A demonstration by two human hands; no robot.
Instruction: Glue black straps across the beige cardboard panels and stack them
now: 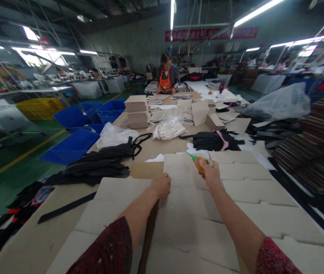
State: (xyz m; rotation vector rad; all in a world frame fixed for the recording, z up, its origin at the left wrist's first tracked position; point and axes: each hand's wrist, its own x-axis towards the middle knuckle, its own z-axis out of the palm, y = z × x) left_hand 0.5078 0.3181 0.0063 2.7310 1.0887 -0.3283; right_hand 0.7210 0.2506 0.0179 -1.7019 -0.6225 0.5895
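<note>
Cardboard rows [187, 205]: three
Bottle [197, 163]: one, right hand [210, 174] grips it, tip [189, 155] toward table's [147, 146] far edge
Left hand [161, 185]: grip I cannot tell

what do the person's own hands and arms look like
The left hand and right hand are bare. The left sleeve is dark maroon, patterned with pale flecks; the right sleeve is redder and mottled. Both look roughly elbow-length.

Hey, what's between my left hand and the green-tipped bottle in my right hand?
In the head view, a flat grey-beige cardboard sheet lies between your left hand and the green-tipped bottle.
</note>
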